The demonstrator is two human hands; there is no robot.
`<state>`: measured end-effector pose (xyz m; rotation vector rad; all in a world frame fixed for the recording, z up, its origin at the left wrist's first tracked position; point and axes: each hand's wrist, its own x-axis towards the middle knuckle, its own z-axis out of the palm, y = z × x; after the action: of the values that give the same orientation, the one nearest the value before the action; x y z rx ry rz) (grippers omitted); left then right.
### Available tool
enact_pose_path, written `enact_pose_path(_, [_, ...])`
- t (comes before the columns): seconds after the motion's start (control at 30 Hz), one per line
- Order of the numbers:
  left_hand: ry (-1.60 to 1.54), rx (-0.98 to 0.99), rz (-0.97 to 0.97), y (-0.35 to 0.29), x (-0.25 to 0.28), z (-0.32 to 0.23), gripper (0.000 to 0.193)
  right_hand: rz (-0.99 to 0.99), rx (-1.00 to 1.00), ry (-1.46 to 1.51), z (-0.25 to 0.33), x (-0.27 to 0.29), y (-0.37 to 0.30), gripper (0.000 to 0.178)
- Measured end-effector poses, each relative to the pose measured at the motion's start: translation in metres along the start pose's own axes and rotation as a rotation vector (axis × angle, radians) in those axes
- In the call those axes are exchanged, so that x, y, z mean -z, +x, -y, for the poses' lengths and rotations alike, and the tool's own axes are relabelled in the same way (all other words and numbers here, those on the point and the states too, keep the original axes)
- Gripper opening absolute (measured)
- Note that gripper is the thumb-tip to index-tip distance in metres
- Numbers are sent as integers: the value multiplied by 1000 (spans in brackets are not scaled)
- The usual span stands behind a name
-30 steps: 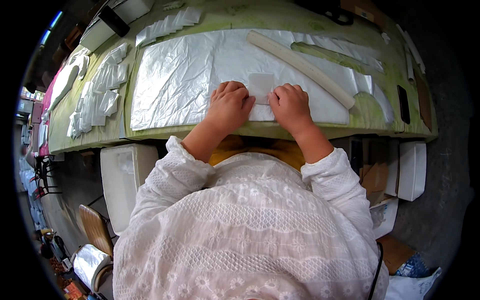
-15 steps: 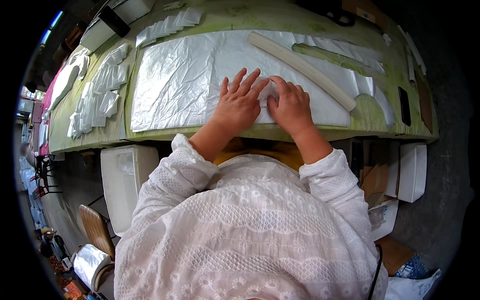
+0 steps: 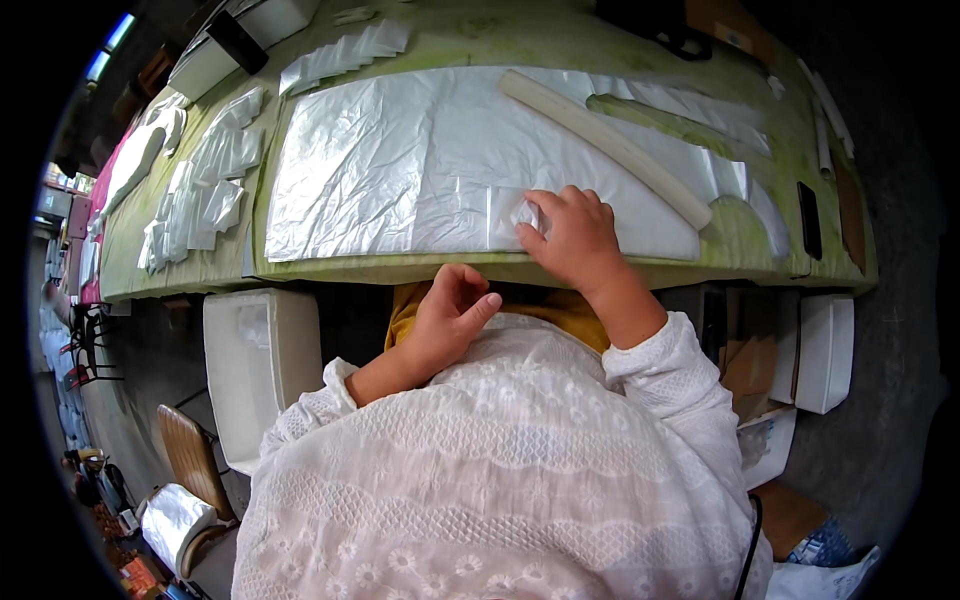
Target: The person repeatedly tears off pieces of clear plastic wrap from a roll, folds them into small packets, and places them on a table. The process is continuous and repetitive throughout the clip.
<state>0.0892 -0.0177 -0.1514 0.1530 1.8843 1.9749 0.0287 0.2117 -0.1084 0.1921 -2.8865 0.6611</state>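
Note:
On the table's near side lies a small clear plastic bag [image 3: 503, 218], flat on a large silvery plastic sheet [image 3: 350, 170]. My right hand [image 3: 577, 238] has its thumb and index finger at the bag's right side, pinching a crumpled whitish part of it. What exactly is inside the bag is too small to tell. Below the table edge, in front of my body, my left hand [image 3: 452, 318] is held with curled fingers and the thumb sticking out. Nothing shows in it.
A pale tube [image 3: 605, 150] lies slantwise across the sheet. Rows of small clear bags [image 3: 205, 185] sit to the left, with another row [image 3: 345, 55] farther back. At the right is a dark phone [image 3: 809, 220]. A white foam box [image 3: 262, 370] stands below the table.
My left hand has drawn back from the sheet to below the table edge, its fingers curling. My right hand has moved slightly nearer, and the small bag is now uncovered.

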Motion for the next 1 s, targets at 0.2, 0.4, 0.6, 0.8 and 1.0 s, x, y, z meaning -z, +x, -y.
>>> enact_pose_path(0.2, [-387,260,-208,4,-5,-13,37,-19,143,115,38,-12,-34,36])
enact_pose_path(0.4, [-225,-15,-212,-14,31,-14,49,-127,246,313,21,-19,-37,30])
enact_pose_path(0.6, [451,-374,-555,26,195,-65,39,-169,273,262,24,-20,-40,23])
enact_pose_path(0.8, [1334,-7,-900,49,350,-84,33,-199,290,261,27,-23,-39,20])
enact_pose_path(1.0, [1708,-23,-887,59,365,-71,38,-176,252,281,25,-22,-41,20])
